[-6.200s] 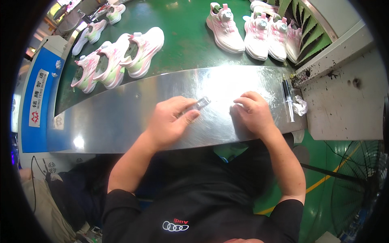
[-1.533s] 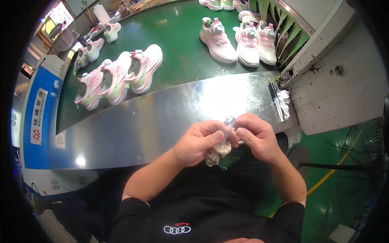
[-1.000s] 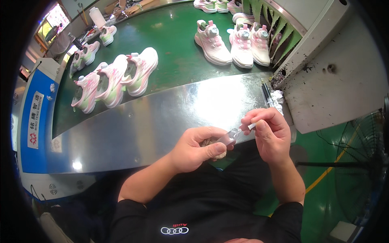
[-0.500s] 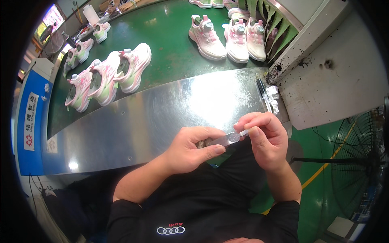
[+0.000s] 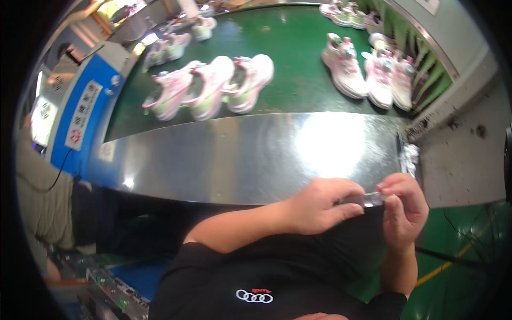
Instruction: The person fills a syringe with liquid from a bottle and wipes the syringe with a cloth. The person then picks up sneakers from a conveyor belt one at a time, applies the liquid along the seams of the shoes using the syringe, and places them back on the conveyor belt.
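Close to the body, both hands had come back off the shiny metal table (image 5: 240, 154) and were now held in front of the black shirt (image 5: 277, 277). A moment before they were nearer the table edge; now they sat lower. The left hand (image 5: 320, 210) was curled shut around one end of a small clear tube (image 5: 368, 199). The right hand (image 5: 405, 210) pinched the other end with its fingertips. So the little tube was between the two hands, in the air, not on the table.

There were no boxes or bins to look into. Farther off, on the green belt (image 5: 298, 58), three pink and white shoes (image 5: 210, 85) lay side by side. More pink shoes (image 5: 373, 69) stood to the right.
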A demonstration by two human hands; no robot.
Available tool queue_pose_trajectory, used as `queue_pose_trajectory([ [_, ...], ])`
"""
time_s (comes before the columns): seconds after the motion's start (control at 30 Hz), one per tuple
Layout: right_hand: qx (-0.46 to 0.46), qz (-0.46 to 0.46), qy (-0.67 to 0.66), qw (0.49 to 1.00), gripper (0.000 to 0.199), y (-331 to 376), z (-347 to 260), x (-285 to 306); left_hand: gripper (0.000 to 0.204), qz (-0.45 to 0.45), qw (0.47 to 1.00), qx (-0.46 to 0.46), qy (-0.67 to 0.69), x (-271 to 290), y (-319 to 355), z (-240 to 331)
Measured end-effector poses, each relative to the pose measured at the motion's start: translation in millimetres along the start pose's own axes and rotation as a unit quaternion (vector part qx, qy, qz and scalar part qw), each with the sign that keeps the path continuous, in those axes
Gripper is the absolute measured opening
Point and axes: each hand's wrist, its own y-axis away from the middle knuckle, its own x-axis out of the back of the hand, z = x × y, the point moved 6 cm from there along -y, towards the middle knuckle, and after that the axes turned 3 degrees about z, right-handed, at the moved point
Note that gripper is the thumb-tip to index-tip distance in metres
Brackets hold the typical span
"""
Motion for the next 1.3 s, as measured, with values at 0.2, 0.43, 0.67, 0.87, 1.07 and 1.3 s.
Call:
queue_pose_trajectory([
  [0.2,0.026,0.006,0.015,1.0,0.005,-4,-7,-6,0.02,-0.016,0.997,0.041,0.07,-3,1,4],
  [0.43,0.009,0.003,-0.021,1.0,0.02,-2,4,-3,0.019,-0.007,0.999,0.011,0.039,2,-4,-4],
  [0.67,0.163,-0.101,0.205,0.96,0.053,3,1,-33,0.027,0.021,0.971,0.078,0.224,25,-3,-20],
  [0.87,0.216,-0.168,0.299,0.914,0.079,8,1,-61,0.033,0.012,0.861,0.154,0.485,17,-14,-13],
  [1.07,0.229,-0.162,0.279,0.918,0.089,9,-4,-63,0.035,-0.013,0.836,0.134,0.533,14,-17,4],
  [1.3,0.274,-0.112,0.347,0.89,0.091,13,-9,-69,0.034,-0.019,0.825,0.122,0.552,13,-26,26],
])
